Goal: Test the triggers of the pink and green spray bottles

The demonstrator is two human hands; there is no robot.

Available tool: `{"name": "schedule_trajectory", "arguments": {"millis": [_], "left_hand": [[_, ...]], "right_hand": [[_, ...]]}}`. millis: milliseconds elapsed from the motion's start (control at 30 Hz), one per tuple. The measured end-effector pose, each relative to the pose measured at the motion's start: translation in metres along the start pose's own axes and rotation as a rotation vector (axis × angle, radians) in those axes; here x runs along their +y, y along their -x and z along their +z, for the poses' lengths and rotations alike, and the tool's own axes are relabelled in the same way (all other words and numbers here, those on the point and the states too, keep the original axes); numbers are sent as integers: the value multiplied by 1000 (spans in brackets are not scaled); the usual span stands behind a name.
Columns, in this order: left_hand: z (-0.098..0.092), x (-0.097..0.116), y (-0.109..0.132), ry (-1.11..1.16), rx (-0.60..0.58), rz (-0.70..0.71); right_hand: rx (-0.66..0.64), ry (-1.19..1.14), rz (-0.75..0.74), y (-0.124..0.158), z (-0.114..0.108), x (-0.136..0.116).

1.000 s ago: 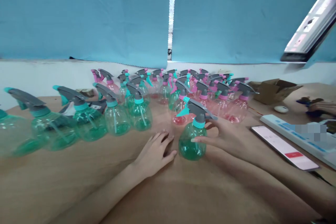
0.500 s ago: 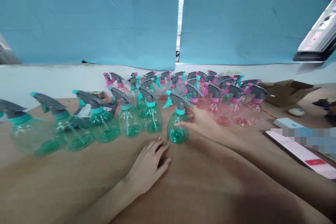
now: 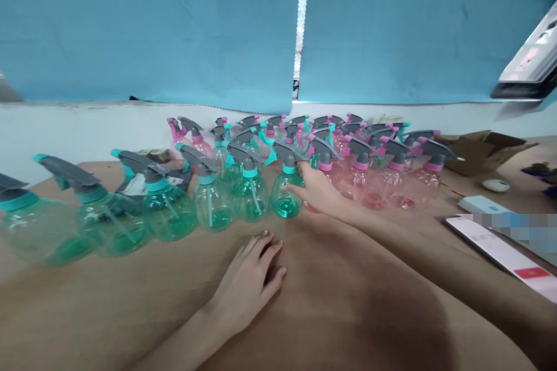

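My right hand (image 3: 317,188) is wrapped round a green spray bottle (image 3: 286,197) with a grey and turquoise head, its thumb on the near side and its other fingers mostly hidden behind. The bottle stands upright at the right end of a front row of green bottles, beside another green bottle (image 3: 252,197). Palm down on the wooden table (image 3: 130,313), my left hand (image 3: 248,278) lies in front of the row with its fingers apart and nothing in it. Pink spray bottles (image 3: 391,182) stand to the right of my right hand.
Several more pink and green bottles crowd the back near the white wall (image 3: 108,127). At the right are an open cardboard box (image 3: 478,153), a white mouse (image 3: 496,185), a white box (image 3: 483,206) and a phone (image 3: 483,243). A dark packet (image 3: 137,185) lies behind the green row.
My right hand has moved the green bottle back and left, closer to the row's neighbouring bottle. My left hand stays on the table. The view has shifted slightly.
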State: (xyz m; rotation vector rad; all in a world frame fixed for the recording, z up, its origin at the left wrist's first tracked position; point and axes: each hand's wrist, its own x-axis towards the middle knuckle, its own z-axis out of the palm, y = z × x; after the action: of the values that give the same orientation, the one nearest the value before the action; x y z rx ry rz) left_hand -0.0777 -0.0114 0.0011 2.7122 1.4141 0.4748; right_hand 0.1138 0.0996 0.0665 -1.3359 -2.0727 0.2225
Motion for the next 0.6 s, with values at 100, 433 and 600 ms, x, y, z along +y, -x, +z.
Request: {"name": "schedule_trajectory", "arguments": {"millis": [100,433,600], "left_hand": [[0,0,0,2,-6,-3],[-3,-1,-2,14,4,-3],[0,-4,-2,16,12,-5]], "right_hand": [[19,-15,8,-1,3,1],[82,-25,-58,46,-18,3],[77,-3,41,69,-54,24]]}}
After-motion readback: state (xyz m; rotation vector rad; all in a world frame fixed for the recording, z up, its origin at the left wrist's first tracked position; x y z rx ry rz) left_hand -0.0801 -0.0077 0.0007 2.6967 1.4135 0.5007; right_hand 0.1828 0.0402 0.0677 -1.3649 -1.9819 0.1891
